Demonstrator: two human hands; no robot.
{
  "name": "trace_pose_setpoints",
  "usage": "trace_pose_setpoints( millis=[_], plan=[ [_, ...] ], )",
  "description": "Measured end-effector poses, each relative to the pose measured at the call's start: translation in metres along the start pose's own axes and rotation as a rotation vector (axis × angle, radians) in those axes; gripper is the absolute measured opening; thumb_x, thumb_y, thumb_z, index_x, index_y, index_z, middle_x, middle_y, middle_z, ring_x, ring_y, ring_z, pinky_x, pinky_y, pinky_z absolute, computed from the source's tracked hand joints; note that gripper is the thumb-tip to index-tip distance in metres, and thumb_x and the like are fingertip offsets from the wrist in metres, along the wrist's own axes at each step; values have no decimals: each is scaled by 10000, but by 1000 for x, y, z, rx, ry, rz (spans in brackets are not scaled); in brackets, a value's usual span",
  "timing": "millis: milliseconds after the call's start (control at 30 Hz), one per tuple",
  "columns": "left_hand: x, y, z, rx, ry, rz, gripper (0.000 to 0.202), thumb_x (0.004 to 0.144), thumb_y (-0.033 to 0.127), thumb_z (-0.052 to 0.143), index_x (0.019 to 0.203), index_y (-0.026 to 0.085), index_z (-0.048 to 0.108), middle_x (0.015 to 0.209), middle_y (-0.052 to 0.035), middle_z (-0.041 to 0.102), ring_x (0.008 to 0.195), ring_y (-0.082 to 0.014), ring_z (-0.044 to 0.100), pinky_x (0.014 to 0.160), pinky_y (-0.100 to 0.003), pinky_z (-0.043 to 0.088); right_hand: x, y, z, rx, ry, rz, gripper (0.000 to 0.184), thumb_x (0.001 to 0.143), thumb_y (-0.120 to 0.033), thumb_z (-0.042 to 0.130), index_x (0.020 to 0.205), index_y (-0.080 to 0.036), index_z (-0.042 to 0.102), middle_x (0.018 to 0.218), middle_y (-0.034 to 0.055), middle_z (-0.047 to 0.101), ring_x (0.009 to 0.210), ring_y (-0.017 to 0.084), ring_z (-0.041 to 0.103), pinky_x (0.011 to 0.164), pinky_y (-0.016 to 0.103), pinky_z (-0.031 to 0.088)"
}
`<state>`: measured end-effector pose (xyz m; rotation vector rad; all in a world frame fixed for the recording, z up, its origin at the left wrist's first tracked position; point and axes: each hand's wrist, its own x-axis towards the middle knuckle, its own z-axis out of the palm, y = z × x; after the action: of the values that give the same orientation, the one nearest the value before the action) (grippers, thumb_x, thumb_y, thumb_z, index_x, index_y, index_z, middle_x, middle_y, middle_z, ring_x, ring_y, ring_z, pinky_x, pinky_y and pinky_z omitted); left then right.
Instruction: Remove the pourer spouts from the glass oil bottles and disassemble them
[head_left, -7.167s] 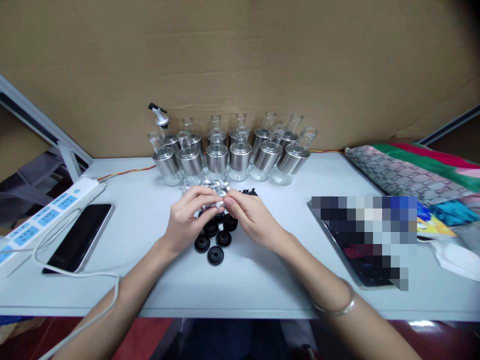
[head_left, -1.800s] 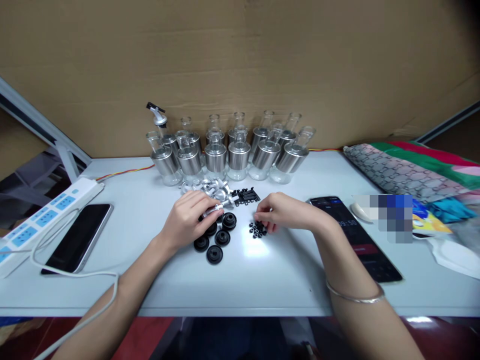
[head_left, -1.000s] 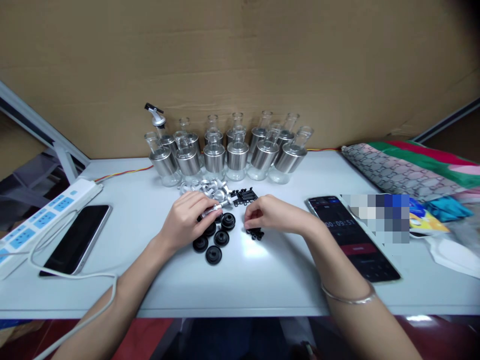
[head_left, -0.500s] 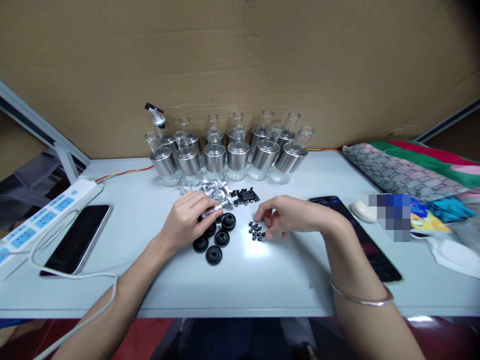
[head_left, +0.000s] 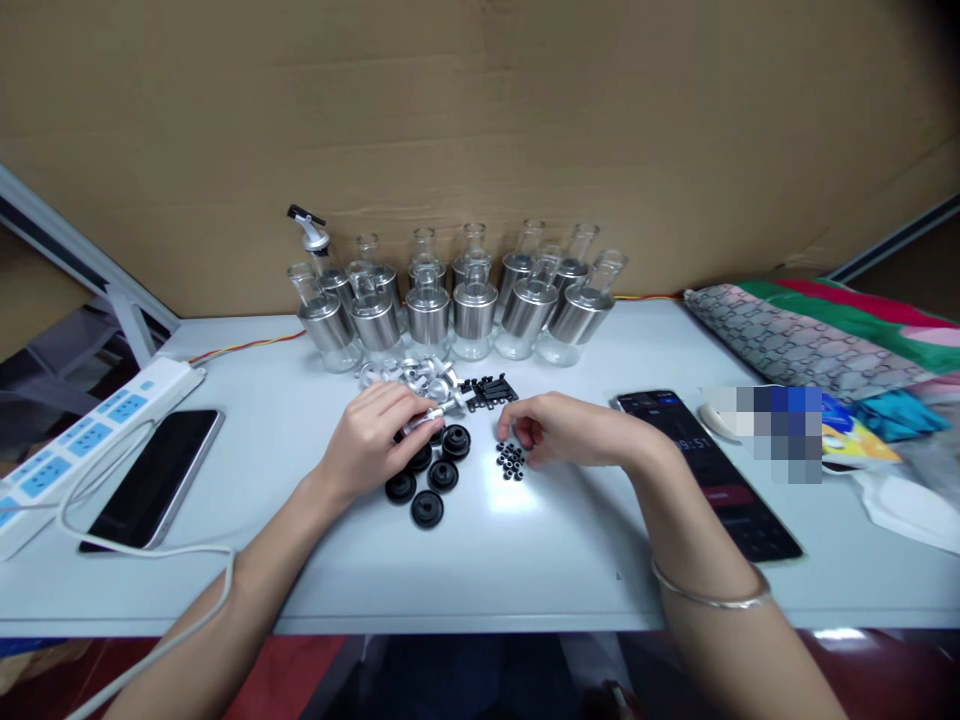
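My left hand [head_left: 373,432] is closed around a silver pourer spout [head_left: 430,415], whose thin end sticks out past the fingertips to the right. Beneath and beside that hand lie several round black stoppers [head_left: 443,475]. My right hand [head_left: 553,428] hovers at the right edge of a small cluster of black rings [head_left: 510,462], fingers bent and apart, with nothing visible in them. Behind the left hand is a heap of silver pourer parts [head_left: 420,374]. Black lever pieces [head_left: 491,390] lie to the right of that heap.
Two rows of glass bottles with steel sleeves [head_left: 475,310] stand at the back; one carries a pourer [head_left: 309,230]. On the left are a power strip [head_left: 97,425], a phone [head_left: 154,480] and a white cable [head_left: 150,550]. A larger phone [head_left: 709,475] lies right of my right arm.
My right hand has shifted slightly left and up along the edge of the black rings. My left hand keeps its hold on the pourer spout. The right phone's screen shows more.
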<state>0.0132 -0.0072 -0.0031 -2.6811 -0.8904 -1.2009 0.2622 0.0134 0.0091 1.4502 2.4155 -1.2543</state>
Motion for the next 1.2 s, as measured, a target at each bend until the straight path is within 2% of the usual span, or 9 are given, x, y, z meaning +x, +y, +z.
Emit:
trace_pose_setpoints(
  millis=[133, 267, 400, 500, 567, 800, 967, 1200],
  plan=[
    [0, 0, 0, -3, 0, 3, 59, 877, 204, 582, 872, 146, 592, 709, -26, 633, 624, -123, 553, 622, -258, 449, 1, -2, 1, -3, -14, -50, 439, 579, 60, 524, 938, -163, 642, 739, -21, 537, 681, 119, 501, 629, 228, 402],
    [0, 0, 0, 6, 2, 2, 77, 880, 216, 580, 866, 142, 595, 697, -25, 627, 621, -123, 552, 619, -258, 448, -1, -4, 0, 56, -71, -23, 439, 585, 76, 492, 931, -147, 644, 714, -25, 533, 668, 115, 506, 633, 226, 412],
    [0, 0, 0, 14, -7, -5, 94, 890, 228, 566, 863, 143, 597, 689, -22, 623, 617, -121, 550, 616, -257, 449, -7, -11, -1, 6, -109, -26, 448, 578, 48, 603, 978, -151, 640, 825, 5, 588, 767, 147, 544, 690, 237, 436],
    [0, 0, 0, 18, -14, -6, 92, 889, 225, 567, 864, 141, 598, 694, -25, 627, 620, -123, 552, 615, -260, 451, -10, -17, 0, -68, -81, -39, 501, 562, -2, 696, 1028, -171, 624, 1013, 41, 598, 907, 185, 547, 787, 256, 442],
    [0, 0, 1, 15, -15, -4, 85, 884, 219, 573, 866, 139, 597, 698, -27, 628, 622, -126, 554, 616, -262, 451, -10, -19, 2, -87, -65, -32, 495, 564, -42, 732, 1027, -172, 615, 1057, 51, 586, 947, 197, 541, 811, 259, 439],
    [-1, -1, 1, 0, -14, -6, 80, 879, 213, 580, 868, 135, 598, 696, -24, 622, 630, -127, 556, 627, -264, 453, -8, -16, 5, -89, -17, 5, 476, 580, -160, 778, 1010, -168, 575, 1004, 51, 575, 886, 192, 531, 736, 255, 430],
    [-1, -1, 0, -3, -12, -7, 80, 882, 213, 576, 872, 137, 600, 707, -26, 628, 626, -120, 549, 626, -258, 451, -7, -15, 5, -76, -17, 31, 408, 586, -177, 783, 954, -165, 606, 950, 42, 595, 823, 180, 540, 687, 252, 423],
    [-1, -1, 1, -4, -12, -9, 80, 879, 213, 581, 868, 136, 599, 703, -26, 625, 634, -124, 551, 629, -262, 446, -2, -17, 11, -79, 0, -142, 309, 608, -125, 763, 894, -170, 653, 911, 30, 626, 856, 185, 552, 747, 268, 430]
  ],
)
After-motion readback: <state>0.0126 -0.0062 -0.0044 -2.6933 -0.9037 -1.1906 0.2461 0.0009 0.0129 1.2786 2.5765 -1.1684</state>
